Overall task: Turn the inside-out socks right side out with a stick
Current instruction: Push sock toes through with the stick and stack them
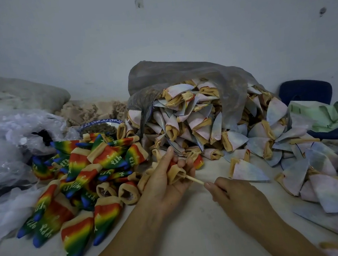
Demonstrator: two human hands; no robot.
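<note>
My left hand (166, 183) grips a small sock (174, 172) by its beige cuff, with a red part showing between the fingers. A thin wooden stick (193, 179) runs into the cuff opening; my right hand (230, 192) pinches its near end. Rainbow socks (81, 175), right side out, lie heaped to the left. Pale inside-out socks (195, 125) spill from a grey bag (178, 74) behind my hands and spread to the right (316, 174).
Crumpled clear plastic bags (4, 150) fill the far left. A blue-rimmed bowl (100, 126) sits behind the rainbow pile. A blue chair (307, 93) with a green cloth (320, 117) stands at the right. A white wall is behind. The white table surface (177, 242) lies under my forearms.
</note>
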